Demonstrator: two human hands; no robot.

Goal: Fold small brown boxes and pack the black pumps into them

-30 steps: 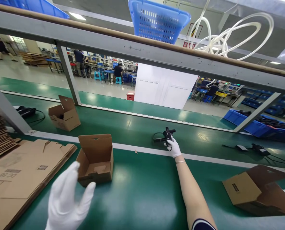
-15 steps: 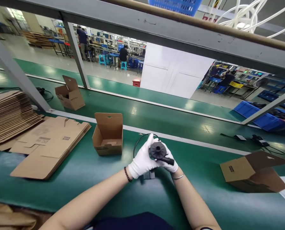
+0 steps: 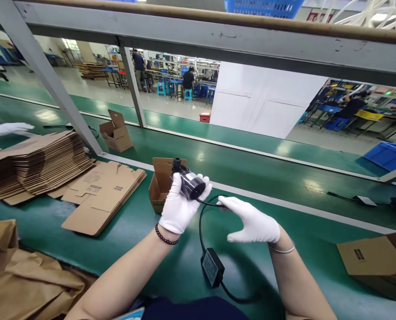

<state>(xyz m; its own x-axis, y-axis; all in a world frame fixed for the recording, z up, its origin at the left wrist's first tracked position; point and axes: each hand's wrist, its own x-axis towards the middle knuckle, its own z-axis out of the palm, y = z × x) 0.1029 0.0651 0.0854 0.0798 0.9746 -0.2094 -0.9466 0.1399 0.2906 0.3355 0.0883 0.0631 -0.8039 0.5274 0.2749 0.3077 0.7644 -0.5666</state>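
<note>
My left hand (image 3: pixel 180 206), in a white glove, is wrapped round a small black pump (image 3: pixel 192 183) with a nozzle at its upper left end. The pump is held above the green bench, just in front of an open cardboard box (image 3: pixel 158 189) and partly hiding it. A black cable (image 3: pixel 201 226) runs from the pump to a black control box (image 3: pixel 212 267) with a grey label, hanging or lying lower down; I cannot tell which. My right hand (image 3: pixel 251 221), gloved too, has thumb and fingers apart, its fingertips near the cable.
Flattened cartons (image 3: pixel 101 191) and a carton stack (image 3: pixel 51 160) lie on the left. Another open box (image 3: pixel 374 255) stands on the right. A belt (image 3: pixel 244 164) beyond carries an open box (image 3: pixel 116 133) and a corded device (image 3: pixel 364 201). A co-worker's gloved hand (image 3: pixel 11 129) shows far left.
The pump has moved left and tilted so its side shows. My right hand has let go of it and moved right. The view has shifted, and a co-worker's hand has appeared at the left.
</note>
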